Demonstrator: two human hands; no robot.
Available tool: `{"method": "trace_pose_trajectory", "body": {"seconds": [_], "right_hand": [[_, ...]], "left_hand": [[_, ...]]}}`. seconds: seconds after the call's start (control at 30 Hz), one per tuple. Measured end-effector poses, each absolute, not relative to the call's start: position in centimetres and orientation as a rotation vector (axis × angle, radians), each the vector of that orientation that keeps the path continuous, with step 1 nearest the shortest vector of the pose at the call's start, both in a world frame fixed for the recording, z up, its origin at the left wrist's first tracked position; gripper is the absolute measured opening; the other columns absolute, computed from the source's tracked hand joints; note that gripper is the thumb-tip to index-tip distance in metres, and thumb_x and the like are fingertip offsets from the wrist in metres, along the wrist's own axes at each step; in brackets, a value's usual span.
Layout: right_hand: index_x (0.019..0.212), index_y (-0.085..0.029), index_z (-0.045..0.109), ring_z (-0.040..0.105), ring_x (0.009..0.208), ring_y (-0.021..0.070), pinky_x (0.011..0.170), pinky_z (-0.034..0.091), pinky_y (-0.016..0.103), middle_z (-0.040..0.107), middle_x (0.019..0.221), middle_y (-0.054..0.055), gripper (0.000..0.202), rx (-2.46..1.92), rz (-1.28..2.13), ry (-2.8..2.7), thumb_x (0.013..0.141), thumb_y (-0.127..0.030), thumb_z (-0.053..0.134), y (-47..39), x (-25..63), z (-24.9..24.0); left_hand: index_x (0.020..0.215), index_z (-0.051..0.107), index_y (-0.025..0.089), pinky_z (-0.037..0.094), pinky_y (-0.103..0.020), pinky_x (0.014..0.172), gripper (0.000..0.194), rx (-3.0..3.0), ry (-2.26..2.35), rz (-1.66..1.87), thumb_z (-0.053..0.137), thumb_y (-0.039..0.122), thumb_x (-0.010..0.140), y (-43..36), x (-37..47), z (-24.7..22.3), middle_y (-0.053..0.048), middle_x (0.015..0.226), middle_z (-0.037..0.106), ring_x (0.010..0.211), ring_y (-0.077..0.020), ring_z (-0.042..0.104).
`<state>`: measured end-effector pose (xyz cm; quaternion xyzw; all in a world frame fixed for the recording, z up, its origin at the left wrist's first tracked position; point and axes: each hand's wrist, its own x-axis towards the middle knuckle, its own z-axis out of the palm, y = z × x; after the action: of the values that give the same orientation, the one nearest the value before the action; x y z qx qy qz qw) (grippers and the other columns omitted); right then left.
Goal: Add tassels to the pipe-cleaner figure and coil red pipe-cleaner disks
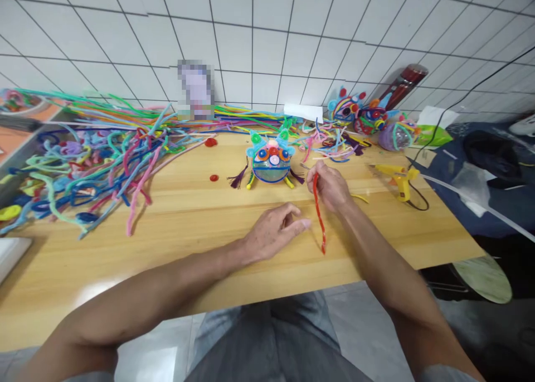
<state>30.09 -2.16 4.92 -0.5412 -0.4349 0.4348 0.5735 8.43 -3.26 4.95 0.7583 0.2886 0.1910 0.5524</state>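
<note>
A red pipe cleaner (319, 214) hangs down from my right hand (330, 188), whose fingers are closed on its upper end. A thin pointed tip shows just beyond those fingers; what it belongs to is hidden. My left hand (273, 231) hovers above the wooden table to the left of the pipe cleaner, thumb and curved fingers apart, with nothing in it. Beyond both hands stands a round, clear-bodied animal figure (271, 162) with blue ears, green horns, a red nose, yellow feet and purple tassels. Two small red coils, a larger coil (210, 142) and a smaller coil (214, 178), lie left of it.
Tangled pipe cleaners (112, 175) cover the left side, and long straight ones lie along the tiled wall. A yellow glue gun (399, 178) with a cord lies at right. Several finished figures (370, 117) and a dark red flask (405, 83) stand at the back right.
</note>
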Motion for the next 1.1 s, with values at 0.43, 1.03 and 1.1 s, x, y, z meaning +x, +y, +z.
{"method": "trace_pose_trajectory", "body": {"seconds": [0.43,1.03,1.1], "right_hand": [[0.089,-0.018,0.075,0.051,0.055,0.0111,0.051,0.036,0.025,0.061,0.068,0.0,0.062,-1.183,1.228,-1.1,0.077,-0.079,0.076,-3.2,28.0,5.2],[0.087,-0.019,0.07,0.053,0.052,0.0105,0.048,0.039,0.023,0.063,0.064,-0.002,0.049,-1.14,1.248,-0.91,0.069,-0.06,0.09,-2.7,28.4,5.3],[0.088,-0.02,0.07,0.056,0.053,0.0112,0.049,0.041,0.023,0.066,0.066,-0.002,0.043,-1.118,1.242,-0.918,0.071,-0.055,0.088,-2.8,28.3,5.4]], "left_hand": [[0.071,0.043,0.021,0.023,-0.025,0.052,0.055,1.24,0.52,0.487,0.068,0.068,0.085,-2.9,9.6,4.3,0.008,0.061,0.037,0.053,-0.0066,0.029],[0.072,0.039,0.022,0.027,-0.026,0.059,0.042,1.451,0.572,0.572,0.054,0.051,0.097,-3.4,8.6,4.4,0.007,0.066,0.033,0.061,-0.0095,0.03],[0.072,0.038,0.022,0.026,-0.026,0.059,0.041,1.449,0.584,0.574,0.053,0.051,0.097,-3.3,8.7,4.3,0.007,0.066,0.033,0.061,-0.0095,0.029]]}}
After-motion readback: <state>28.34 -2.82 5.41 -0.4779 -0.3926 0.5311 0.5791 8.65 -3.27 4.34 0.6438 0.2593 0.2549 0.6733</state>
